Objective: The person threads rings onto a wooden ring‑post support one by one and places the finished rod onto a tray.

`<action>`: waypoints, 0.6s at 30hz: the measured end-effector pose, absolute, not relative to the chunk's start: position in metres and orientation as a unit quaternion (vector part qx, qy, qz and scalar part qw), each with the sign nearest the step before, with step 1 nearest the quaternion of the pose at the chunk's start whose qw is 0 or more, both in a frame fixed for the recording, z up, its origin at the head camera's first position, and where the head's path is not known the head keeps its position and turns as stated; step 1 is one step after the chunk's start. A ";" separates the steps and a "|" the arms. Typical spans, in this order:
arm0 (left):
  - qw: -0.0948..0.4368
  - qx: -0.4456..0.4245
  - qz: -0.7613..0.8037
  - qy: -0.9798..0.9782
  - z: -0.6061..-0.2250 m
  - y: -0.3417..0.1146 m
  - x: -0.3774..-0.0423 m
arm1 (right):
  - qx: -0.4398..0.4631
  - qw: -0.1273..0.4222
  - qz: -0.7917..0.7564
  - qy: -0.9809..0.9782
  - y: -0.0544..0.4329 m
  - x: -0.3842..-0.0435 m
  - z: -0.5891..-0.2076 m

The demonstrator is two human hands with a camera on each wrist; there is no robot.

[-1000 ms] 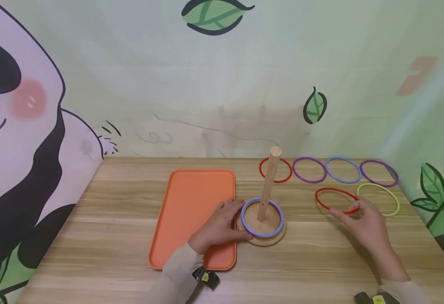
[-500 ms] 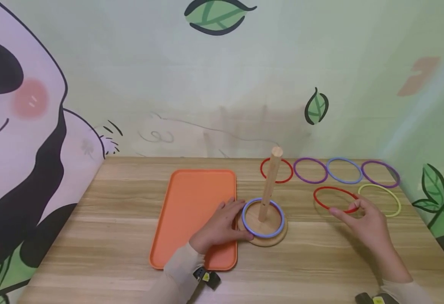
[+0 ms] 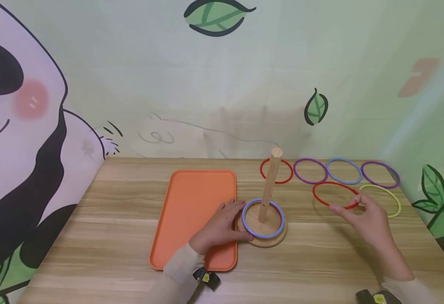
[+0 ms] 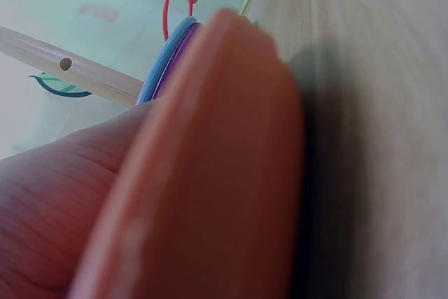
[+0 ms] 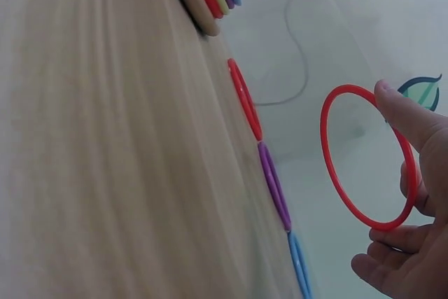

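A wooden peg (image 3: 269, 181) rises from a round wooden base (image 3: 266, 242). Stacked low around it are several rings, a blue ring (image 3: 262, 237) on top; red, yellow and purple edges show beneath in the right wrist view. My left hand (image 3: 219, 228) rests at the stack's left side, thumb in front and fingers behind, touching its edge. To the right, my right hand (image 3: 370, 221) pinches the near right edge of a red ring (image 5: 324, 134) between thumb and fingers. That ring is held above the table, apart from the peg.
An orange tray (image 3: 195, 202) lies left of the stand, under my left hand and forearm. Along the table's back edge lie a red ring (image 3: 261, 171), a purple ring (image 3: 295, 173), a blue ring (image 3: 343, 182) and another purple ring (image 3: 379, 184). A yellow ring (image 3: 399, 207) lies behind my right hand.
The red ring in my right hand has risen a little off the table, its far edge nearer the back row. My left hand and the stand have stayed in place.
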State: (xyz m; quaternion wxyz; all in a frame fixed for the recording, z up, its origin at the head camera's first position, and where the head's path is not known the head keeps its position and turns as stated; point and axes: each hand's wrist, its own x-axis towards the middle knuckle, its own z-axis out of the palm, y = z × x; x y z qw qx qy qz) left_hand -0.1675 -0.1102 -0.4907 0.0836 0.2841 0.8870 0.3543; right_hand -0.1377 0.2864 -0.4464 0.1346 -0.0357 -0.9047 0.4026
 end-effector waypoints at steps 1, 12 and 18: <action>0.084 0.284 0.355 0.887 -0.491 -0.110 -0.168 | -0.035 0.134 0.404 -0.904 0.286 -0.138 -0.445; 0.082 0.284 0.355 0.887 -0.491 -0.110 -0.167 | -0.035 0.117 0.428 -0.896 0.285 -0.142 -0.428; 0.077 0.289 0.353 0.886 -0.491 -0.110 -0.167 | -0.023 0.147 0.402 -0.904 0.283 -0.146 -0.423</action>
